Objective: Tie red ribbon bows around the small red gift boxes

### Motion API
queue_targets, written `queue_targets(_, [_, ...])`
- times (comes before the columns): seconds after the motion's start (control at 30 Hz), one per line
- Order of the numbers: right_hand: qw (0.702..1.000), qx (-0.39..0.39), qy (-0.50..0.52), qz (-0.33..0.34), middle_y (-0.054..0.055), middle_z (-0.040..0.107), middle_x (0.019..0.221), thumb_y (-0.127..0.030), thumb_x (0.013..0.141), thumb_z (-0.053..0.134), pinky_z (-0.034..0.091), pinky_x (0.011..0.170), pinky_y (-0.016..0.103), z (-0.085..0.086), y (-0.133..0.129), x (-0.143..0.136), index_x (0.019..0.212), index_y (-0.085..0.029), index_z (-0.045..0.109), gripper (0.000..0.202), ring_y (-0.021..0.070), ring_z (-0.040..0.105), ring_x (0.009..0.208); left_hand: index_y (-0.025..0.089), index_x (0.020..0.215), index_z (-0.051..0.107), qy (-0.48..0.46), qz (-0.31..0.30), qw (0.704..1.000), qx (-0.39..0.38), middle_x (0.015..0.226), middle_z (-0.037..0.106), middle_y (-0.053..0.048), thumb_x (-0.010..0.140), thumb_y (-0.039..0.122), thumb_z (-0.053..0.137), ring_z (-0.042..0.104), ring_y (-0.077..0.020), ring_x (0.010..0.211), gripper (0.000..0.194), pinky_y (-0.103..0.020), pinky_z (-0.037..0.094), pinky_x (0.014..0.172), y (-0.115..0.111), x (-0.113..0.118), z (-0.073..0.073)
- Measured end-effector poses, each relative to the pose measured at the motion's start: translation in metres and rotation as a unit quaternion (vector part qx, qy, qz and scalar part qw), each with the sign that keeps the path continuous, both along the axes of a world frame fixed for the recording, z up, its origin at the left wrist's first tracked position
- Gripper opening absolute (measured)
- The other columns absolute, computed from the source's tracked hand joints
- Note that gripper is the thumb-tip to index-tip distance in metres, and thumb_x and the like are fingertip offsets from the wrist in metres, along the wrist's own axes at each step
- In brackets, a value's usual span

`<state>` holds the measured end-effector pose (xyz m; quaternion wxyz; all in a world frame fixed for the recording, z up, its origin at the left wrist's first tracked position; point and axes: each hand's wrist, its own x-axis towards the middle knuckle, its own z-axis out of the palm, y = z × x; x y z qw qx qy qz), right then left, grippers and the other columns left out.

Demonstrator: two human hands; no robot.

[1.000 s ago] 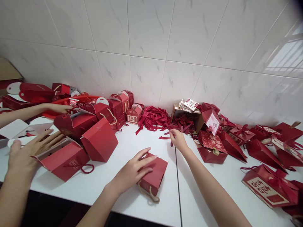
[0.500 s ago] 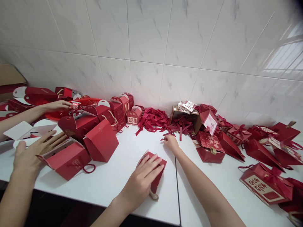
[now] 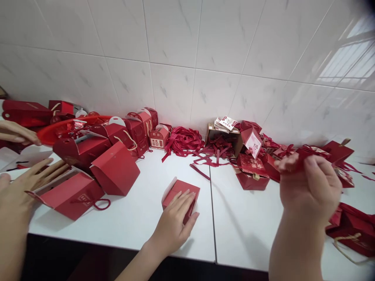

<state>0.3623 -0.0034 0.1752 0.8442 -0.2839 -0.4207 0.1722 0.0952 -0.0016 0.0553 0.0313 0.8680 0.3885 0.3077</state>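
Note:
My left hand [image 3: 177, 220] lies over a small red gift box [image 3: 183, 187] on the white table, fingers across its side and thumb by the near edge. A pale flap shows on the box's left. My right hand [image 3: 310, 187] is raised over the right part of the table, close to the camera. Its fingers are curled and blurred; something dark red shows between them, but I cannot make out what it is. A dark red paper strip [image 3: 200, 171] lies beyond the left hand's box, before loose strips [image 3: 224, 150] spilling from a cardboard box [image 3: 238, 142].
At the left, a co-worker's hands [image 3: 43, 175] are among open red boxes [image 3: 73, 193] and a red basin [image 3: 43, 134]. Ribbons [image 3: 184, 142] are heaped by the tiled wall. Printed cards [image 3: 225, 123] top the cardboard box. Finished-looking red boxes [image 3: 252, 177] crowd the right.
My right hand has left the strips by the wall and come up, right and nearer the camera. One strip now lies nearer on the table. My left hand stays on the gift box.

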Motion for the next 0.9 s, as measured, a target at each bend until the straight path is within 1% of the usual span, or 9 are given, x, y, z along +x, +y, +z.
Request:
queue_targets(0.07, [0.993,-0.077,-0.048,0.070,0.001,0.056,0.061,-0.026,0.077,0.066,0.043,0.054,0.028,-0.013,-0.025,-0.014,0.073,-0.018,0.060,0.011,0.0144,0.053,0.056,0.013,0.129,0.050,-0.013,0.007,1.000,-0.005,0.125,0.062,-0.009,0.092,0.027,0.043,0.053,-0.0249,0.121,0.039,-0.044,0.047,0.102,0.000,0.002,-0.001])
queue_targets(0.13, [0.957,-0.208,-0.102,0.174,0.001,0.053,0.060,-0.032,0.083,0.061,0.037,0.051,0.025,-0.034,-0.036,-0.032,0.068,-0.017,0.057,0.021,0.0126,0.048,0.055,0.016,0.131,0.048,-0.033,0.012,0.999,-0.009,0.126,0.061,-0.008,0.093,0.025,0.042,0.054,-0.0236,0.120,0.040,-0.042,0.048,0.101,0.000,0.003,-0.002])
queue_targets(0.23, [0.879,-0.347,-0.147,0.293,-0.002,0.045,0.057,-0.042,0.084,0.057,0.032,0.050,0.023,-0.065,-0.031,-0.063,0.065,-0.017,0.051,0.033,0.0103,0.041,0.053,0.018,0.135,0.044,-0.058,0.017,0.998,-0.010,0.127,0.061,-0.006,0.093,0.020,0.040,0.056,-0.0218,0.119,0.042,-0.040,0.048,0.101,0.002,0.004,-0.004])
queue_targets(0.27, [0.860,-0.370,-0.152,0.316,-0.003,0.043,0.055,-0.045,0.083,0.057,0.031,0.051,0.023,-0.072,-0.026,-0.072,0.064,-0.017,0.049,0.035,0.0098,0.039,0.051,0.018,0.135,0.045,-0.063,0.016,0.998,-0.011,0.127,0.061,-0.006,0.093,0.019,0.039,0.056,-0.0215,0.118,0.042,-0.040,0.048,0.101,0.002,0.005,-0.005])
queue_targets(0.33, [0.841,-0.395,-0.151,0.337,-0.004,0.041,0.055,-0.049,0.081,0.057,0.030,0.051,0.023,-0.080,-0.015,-0.086,0.063,-0.018,0.047,0.037,0.0091,0.035,0.050,0.017,0.134,0.046,-0.067,0.013,0.998,-0.012,0.125,0.062,-0.006,0.093,0.018,0.039,0.057,-0.0211,0.118,0.042,-0.039,0.048,0.101,0.003,0.005,-0.007])
queue_targets(0.5, [0.846,-0.399,-0.149,0.322,-0.004,0.040,0.057,-0.053,0.077,0.058,0.029,0.053,0.023,-0.093,0.002,-0.097,0.062,-0.018,0.047,0.040,0.0095,0.033,0.053,0.014,0.132,0.047,-0.080,0.007,0.996,-0.028,0.125,0.062,-0.009,0.092,0.018,0.040,0.057,-0.0204,0.117,0.041,-0.035,0.049,0.099,0.003,0.005,-0.004])
queue_targets(0.63, [0.848,-0.390,-0.176,0.313,-0.004,0.040,0.059,-0.054,0.080,0.055,0.031,0.054,0.023,-0.100,0.007,-0.097,0.064,-0.018,0.046,0.041,0.0103,0.035,0.056,0.016,0.135,0.044,-0.082,0.000,0.995,-0.049,0.129,0.059,-0.009,0.092,0.018,0.039,0.055,-0.0211,0.119,0.044,-0.036,0.048,0.101,0.001,0.005,0.000])
queue_targets(0.77, [0.852,-0.368,-0.202,0.312,-0.003,0.042,0.062,-0.051,0.084,0.053,0.032,0.057,0.024,-0.101,0.008,-0.096,0.066,-0.018,0.047,0.038,0.0110,0.036,0.060,0.017,0.139,0.040,-0.084,-0.002,0.995,-0.061,0.133,0.056,-0.008,0.093,0.018,0.038,0.053,-0.0209,0.122,0.046,-0.036,0.046,0.102,0.001,0.005,0.000])
queue_targets(0.9, [0.851,-0.359,-0.227,0.310,-0.002,0.043,0.064,-0.049,0.086,0.050,0.032,0.058,0.024,-0.099,0.007,-0.094,0.068,-0.018,0.047,0.037,0.0114,0.037,0.060,0.019,0.139,0.040,-0.087,0.000,0.995,-0.044,0.131,0.058,-0.007,0.093,0.018,0.039,0.054,-0.0215,0.120,0.046,-0.037,0.047,0.101,0.002,0.005,-0.001])
